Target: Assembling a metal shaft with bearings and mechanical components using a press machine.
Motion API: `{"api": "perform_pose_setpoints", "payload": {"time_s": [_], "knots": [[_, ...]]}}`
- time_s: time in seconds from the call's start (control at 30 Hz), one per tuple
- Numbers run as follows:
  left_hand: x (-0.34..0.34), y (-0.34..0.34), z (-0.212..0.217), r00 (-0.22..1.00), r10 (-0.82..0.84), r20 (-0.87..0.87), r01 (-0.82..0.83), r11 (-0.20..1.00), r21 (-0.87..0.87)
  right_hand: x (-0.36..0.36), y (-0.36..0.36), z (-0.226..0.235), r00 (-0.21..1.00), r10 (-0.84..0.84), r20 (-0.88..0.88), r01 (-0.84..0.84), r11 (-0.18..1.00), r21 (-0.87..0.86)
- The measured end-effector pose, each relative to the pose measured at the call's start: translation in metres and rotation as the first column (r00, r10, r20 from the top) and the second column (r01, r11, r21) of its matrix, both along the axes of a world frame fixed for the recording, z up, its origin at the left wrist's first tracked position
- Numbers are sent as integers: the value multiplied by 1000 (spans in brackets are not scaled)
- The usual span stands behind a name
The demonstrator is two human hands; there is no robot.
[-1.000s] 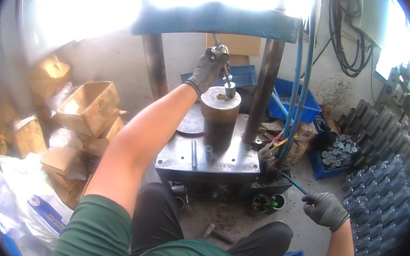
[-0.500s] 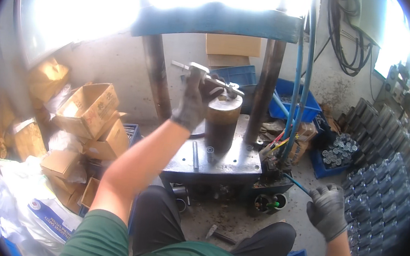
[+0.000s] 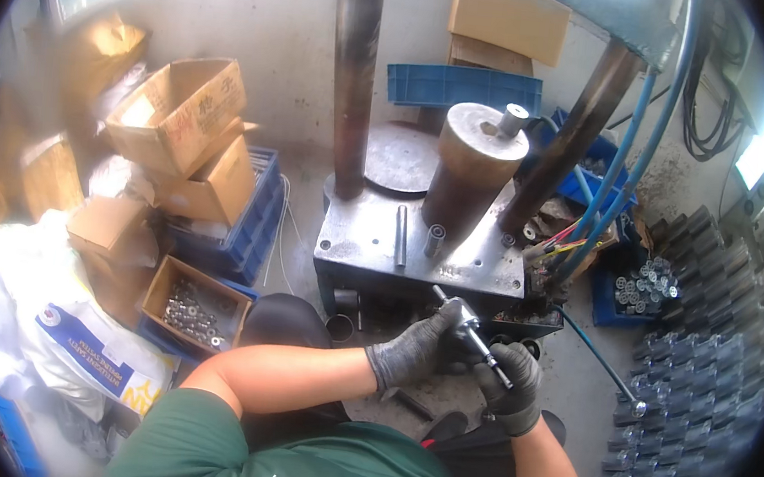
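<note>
In front of my knees, both hands, in dark grey gloves, hold a metal shaft with a wider collar (image 3: 468, 324), slanting from upper left to lower right. My left hand (image 3: 416, 345) is closed around it near the collar. My right hand (image 3: 513, 385) is closed at its lower end; the fingertips there are partly hidden. Beyond them, a thick steel cylinder (image 3: 470, 187) stands on the press table (image 3: 354, 247), with a hole in its top and a small metal bushing (image 3: 514, 119) there. A loose pin (image 3: 401, 237) and a short sleeve (image 3: 435, 237) are on the table.
Press columns (image 3: 352, 88) rise behind the table. A thin lever (image 3: 598, 361) with a round knob sticks out at right, near stacked metal tubes (image 3: 677, 423). Cardboard boxes (image 3: 177, 118), a carton of small metal parts (image 3: 195, 313) and white sacks (image 3: 36, 297) crowd the left.
My left hand has brought the shaft from above the cylinder down toward me. My right hand has left the lever and joined it on the shaft. The view has shifted.
</note>
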State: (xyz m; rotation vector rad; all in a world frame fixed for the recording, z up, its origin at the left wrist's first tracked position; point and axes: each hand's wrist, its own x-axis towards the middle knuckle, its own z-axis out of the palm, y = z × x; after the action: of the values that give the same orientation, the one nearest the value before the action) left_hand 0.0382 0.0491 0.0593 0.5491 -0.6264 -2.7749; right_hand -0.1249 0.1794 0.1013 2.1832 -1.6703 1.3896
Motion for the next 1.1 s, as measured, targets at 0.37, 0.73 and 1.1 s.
{"api": "perform_pose_setpoints", "payload": {"time_s": [0.37, 0.73, 1.1], "knots": [[6, -21, 16, 992, 120, -28, -49, 177, -983, 23, -84, 52, 960, -103, 260, -18, 905, 426], [43, -66, 11, 832, 531, -163, -555, 798, -234, -15, -191, -33, 994, -102, -47, 107, 987, 118], [50, -97, 14, 813, 553, -183, -553, 831, 58, -4, -211, -63, 986, -140, -86, 143, 989, 30]]}}
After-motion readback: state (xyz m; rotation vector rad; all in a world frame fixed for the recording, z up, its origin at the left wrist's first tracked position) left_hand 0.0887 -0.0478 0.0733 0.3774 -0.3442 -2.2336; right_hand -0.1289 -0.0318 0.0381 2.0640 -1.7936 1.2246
